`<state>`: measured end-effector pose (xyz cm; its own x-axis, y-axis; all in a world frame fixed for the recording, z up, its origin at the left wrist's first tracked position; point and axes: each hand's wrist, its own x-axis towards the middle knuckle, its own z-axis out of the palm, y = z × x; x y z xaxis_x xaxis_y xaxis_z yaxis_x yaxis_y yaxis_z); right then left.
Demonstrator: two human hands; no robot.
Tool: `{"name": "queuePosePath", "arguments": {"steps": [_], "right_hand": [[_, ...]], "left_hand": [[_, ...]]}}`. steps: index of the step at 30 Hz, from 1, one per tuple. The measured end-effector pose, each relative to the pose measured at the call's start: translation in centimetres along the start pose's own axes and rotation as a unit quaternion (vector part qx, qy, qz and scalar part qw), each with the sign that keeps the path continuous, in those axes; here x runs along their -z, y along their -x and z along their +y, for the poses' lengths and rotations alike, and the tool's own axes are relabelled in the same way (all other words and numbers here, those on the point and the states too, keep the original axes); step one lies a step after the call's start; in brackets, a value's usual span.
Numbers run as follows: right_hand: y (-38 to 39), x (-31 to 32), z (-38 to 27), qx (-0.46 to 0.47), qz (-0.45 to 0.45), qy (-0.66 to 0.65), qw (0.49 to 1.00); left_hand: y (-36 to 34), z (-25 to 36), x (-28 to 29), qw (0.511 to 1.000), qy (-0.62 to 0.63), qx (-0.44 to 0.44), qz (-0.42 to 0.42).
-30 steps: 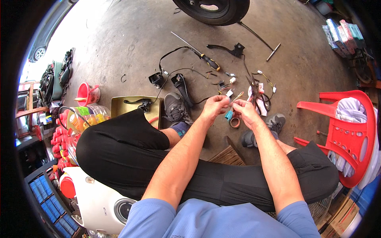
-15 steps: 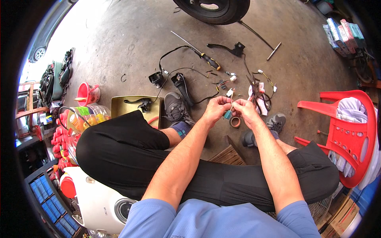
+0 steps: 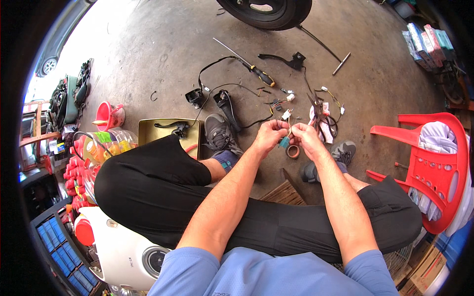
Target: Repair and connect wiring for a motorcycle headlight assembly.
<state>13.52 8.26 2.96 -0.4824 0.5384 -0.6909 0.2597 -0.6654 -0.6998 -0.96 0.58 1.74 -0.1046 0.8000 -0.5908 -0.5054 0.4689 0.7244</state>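
Observation:
My left hand (image 3: 270, 136) and my right hand (image 3: 306, 139) meet in front of me between my feet, fingertips closed on thin electrical wires. A white plug connector (image 3: 286, 114) stands just above the fingertips. Below them hangs a teal connector (image 3: 284, 142), partly hidden by my left fingers. The join between the wires is too small to make out. Right under my right hand lies a brown roll of tape (image 3: 296, 156). Beside that hand are dark scissors (image 3: 317, 109) on a pale wrapper (image 3: 326, 132), and more loose wires with small white connectors (image 3: 290, 97).
A yellow-black screwdriver (image 3: 261, 75), a brake lever (image 3: 281, 60) and handlebar switch parts (image 3: 195, 97) lie on the concrete. A gold tray (image 3: 148, 129) sits left of my shoe, a red chair (image 3: 429, 170) right. A wheel (image 3: 271, 19) stands ahead; a wooden block (image 3: 285, 193) lies below my hands.
My hands stay in nearly the same place; the fingertips and the teal connector shift very slightly. Everything around them looks unmoved.

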Motion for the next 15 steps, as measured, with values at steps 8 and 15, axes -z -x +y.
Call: {"name": "queuePosePath", "arguments": {"steps": [8, 15], "right_hand": [[-0.02, 0.11, 0.07, 0.0, 0.003, 0.001, 1.0], [-0.17, 0.4, 0.3, 0.008, -0.001, 0.031, 1.0]], "left_hand": [[0.0, 0.18, -0.03, 1.0, -0.002, 0.003, 0.001], [0.01, 0.65, -0.47, 0.999, -0.007, 0.005, 0.045]]}}
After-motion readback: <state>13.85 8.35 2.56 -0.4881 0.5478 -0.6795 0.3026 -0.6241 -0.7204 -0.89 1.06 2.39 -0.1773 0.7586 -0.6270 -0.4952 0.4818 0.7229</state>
